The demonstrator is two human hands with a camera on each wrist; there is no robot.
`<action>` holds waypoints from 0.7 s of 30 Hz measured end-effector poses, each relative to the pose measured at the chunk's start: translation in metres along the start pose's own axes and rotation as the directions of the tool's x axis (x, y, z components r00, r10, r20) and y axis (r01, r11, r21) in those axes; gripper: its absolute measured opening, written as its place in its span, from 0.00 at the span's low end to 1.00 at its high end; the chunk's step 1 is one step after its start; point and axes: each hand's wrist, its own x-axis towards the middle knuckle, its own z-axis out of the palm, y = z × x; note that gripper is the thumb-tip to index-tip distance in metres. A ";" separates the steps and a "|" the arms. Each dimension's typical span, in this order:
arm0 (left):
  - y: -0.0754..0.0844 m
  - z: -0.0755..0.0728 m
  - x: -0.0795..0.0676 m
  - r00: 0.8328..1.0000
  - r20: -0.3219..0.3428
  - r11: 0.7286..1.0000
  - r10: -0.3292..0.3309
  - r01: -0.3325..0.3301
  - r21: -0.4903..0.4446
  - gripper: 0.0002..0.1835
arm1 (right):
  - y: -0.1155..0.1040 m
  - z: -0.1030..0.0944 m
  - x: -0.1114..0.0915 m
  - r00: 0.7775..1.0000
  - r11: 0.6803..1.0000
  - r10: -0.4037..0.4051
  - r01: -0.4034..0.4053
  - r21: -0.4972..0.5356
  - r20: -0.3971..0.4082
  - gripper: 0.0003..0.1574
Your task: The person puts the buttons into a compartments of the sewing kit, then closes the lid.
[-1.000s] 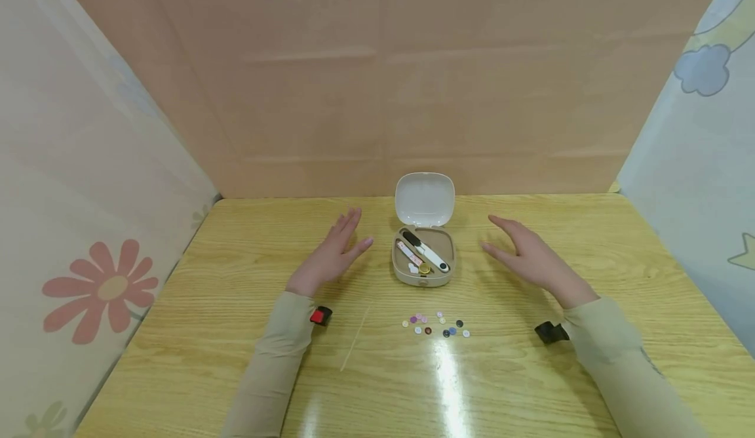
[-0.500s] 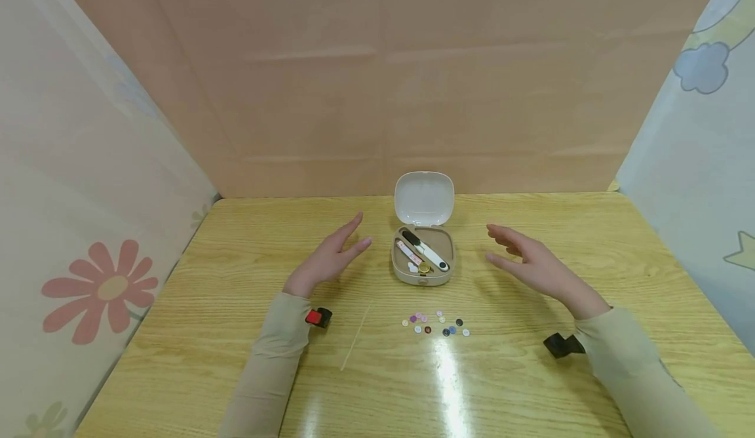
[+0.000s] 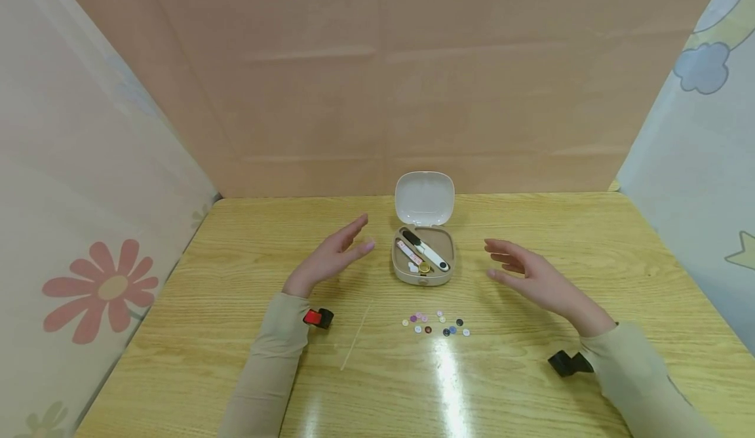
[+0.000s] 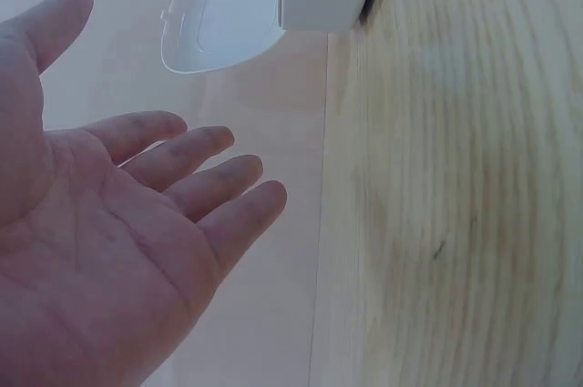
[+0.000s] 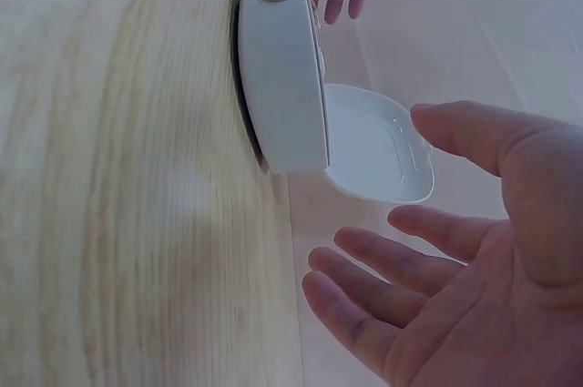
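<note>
1. The rounded beige box (image 3: 439, 281), white lid (image 3: 425, 199) raised, small tools (image 3: 434, 257) inside, stands at the counter's (image 3: 189, 346) far middle, beyond scattered buttons (image 3: 428, 330).
2. Left hand (image 3: 327, 259): left of the box, thumb and fingers apart.
3. Right hand (image 3: 535, 284): right of it, thumb apart from lightly bent fingers.

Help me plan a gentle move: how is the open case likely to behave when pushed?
The case would probably slide rather than tip, its broad, low body resting on the table. The raised lid may wobble or swing, since it joins only at the back edge. The black-and-white tool could shift, as it lies uncovered inside.
</note>
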 end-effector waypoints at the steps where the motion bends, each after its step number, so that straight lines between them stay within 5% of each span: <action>1: 0.000 0.000 0.000 1.000 0.002 1.000 -0.001 0.001 -0.004 0.41 | -0.001 0.001 -0.001 1.000 1.000 -0.001 0.001 0.009 0.004 0.38; 21: 0.002 0.022 0.010 0.998 0.059 0.998 0.027 -0.024 -0.051 0.47 | -0.006 0.026 -0.012 0.997 0.995 -0.070 0.067 0.076 0.036 0.33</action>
